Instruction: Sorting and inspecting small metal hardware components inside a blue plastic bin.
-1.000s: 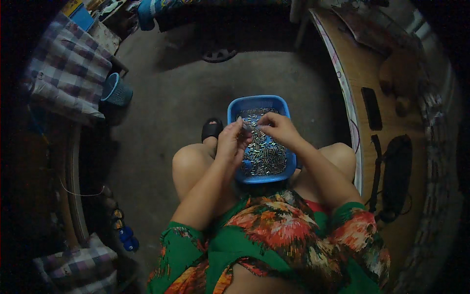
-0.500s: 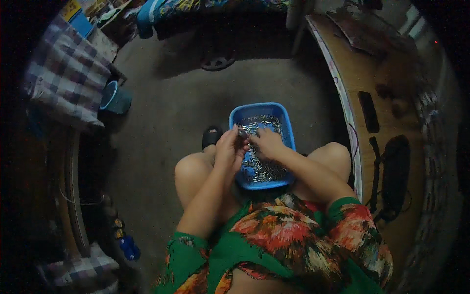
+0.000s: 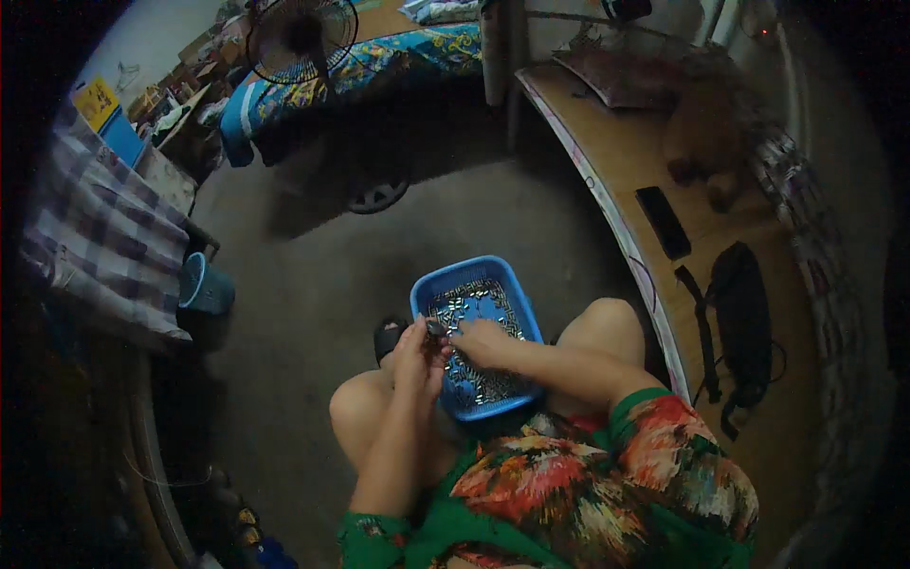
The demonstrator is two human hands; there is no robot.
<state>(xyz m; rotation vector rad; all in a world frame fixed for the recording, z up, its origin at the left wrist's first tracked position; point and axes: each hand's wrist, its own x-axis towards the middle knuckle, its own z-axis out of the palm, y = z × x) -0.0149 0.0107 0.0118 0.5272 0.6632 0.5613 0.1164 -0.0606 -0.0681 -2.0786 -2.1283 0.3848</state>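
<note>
Between my knees stands a blue plastic basket, strewn with many small shiny metal pieces; patches of its blue bottom show among them. My left hand is at the basket's left rim, closed around a small dark, rounded, glossy object whose kind I cannot make out. Over the pieces, close beside that object, is my right hand. Its fingers are bent together and point toward the left hand; whatever lies between their tips is too small to name.
A long wooden bench runs along the right, carrying a black phone-like slab and a black bag. At left are a bucket and a checked cloth. A fan stands before a bed.
The view has tilted up, bringing the fan and more of the bed into sight. Both hands stay together over the basket, the left still holding the dark object.
</note>
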